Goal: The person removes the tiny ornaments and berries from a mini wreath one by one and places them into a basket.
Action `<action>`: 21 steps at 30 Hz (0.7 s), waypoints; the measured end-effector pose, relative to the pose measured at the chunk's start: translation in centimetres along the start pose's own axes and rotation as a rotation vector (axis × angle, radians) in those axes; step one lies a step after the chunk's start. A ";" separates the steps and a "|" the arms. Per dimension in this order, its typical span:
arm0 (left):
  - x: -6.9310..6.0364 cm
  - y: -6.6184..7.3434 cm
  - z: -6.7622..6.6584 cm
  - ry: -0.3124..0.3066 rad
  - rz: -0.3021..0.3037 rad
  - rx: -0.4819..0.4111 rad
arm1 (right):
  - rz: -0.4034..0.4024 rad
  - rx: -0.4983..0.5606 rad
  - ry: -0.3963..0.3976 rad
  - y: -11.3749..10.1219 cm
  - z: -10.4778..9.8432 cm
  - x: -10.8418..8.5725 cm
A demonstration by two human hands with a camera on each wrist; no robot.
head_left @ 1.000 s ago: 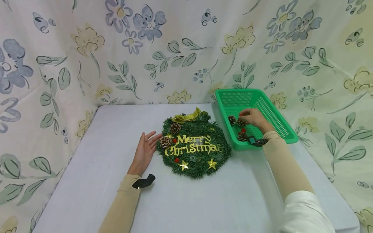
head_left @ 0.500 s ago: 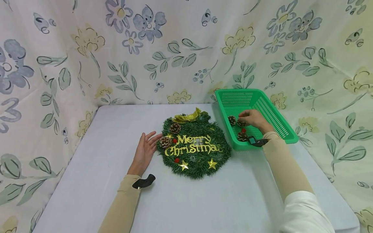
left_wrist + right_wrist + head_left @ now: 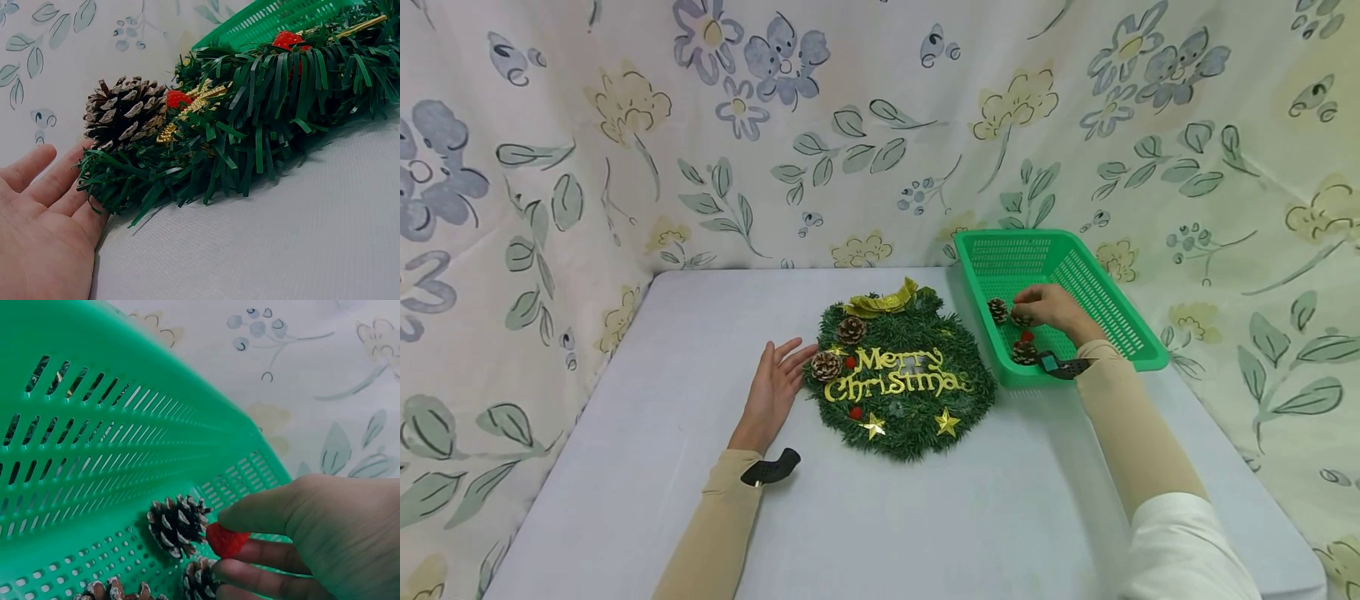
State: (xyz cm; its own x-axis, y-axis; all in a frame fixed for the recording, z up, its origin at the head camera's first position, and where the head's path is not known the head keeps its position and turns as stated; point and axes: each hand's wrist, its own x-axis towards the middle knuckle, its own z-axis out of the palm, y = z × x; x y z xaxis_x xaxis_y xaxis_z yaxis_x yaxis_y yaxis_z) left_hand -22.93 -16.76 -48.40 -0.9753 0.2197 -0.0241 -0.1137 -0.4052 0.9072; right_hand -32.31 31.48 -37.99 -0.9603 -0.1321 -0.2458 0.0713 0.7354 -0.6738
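Observation:
A green wreath [image 3: 910, 417] with gold "Merry Christmas" lettering lies on the table. My left hand [image 3: 770, 396] rests at its left edge, palm up with fingers extended; in the left wrist view the hand [image 3: 47, 231] touches the greenery beside a pine cone [image 3: 125, 112]. Inside the green basket [image 3: 1000, 380], my right hand [image 3: 1054, 308] is over the pine cones. The right wrist view shows the hand [image 3: 312, 537] pinching a red berry [image 3: 226, 540] between thumb and fingers, close to a pine cone [image 3: 178, 526].
The basket stands right of the wreath, with another red berry [image 3: 1027, 336] beside a pine cone [image 3: 1024, 352] in it. Gold stars [image 3: 947, 421] and a gold bow [image 3: 880, 303] are on the wreath. A floral curtain [image 3: 850, 125] hangs behind the white table [image 3: 910, 525].
The red berry at my right fingertips, visible in the earliest head frame, is hidden in the head view now. Both hands have stayed almost in place.

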 end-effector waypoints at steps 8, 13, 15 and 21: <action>0.1 0.0 0.0 0.000 -0.002 0.005 | 0.000 -0.003 0.004 0.0 -0.1 0.0; 0.1 0.0 0.0 0.001 -0.003 0.014 | 0.009 -0.005 0.003 0.1 0.0 0.1; 0.1 0.0 0.0 0.002 -0.003 0.013 | 0.008 -0.005 0.002 0.1 0.0 0.1; 0.1 0.0 0.0 0.002 -0.002 0.001 | -0.002 -0.008 0.019 0.2 0.1 0.2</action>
State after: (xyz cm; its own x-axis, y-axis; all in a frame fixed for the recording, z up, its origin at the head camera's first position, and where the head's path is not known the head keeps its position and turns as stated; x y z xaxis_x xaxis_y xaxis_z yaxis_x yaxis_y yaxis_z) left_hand -23.01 -16.76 -48.39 -0.9753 0.2191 -0.0271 -0.1158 -0.4035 0.9076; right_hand -32.46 31.55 -38.21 -0.9654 -0.1208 -0.2310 0.0673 0.7406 -0.6686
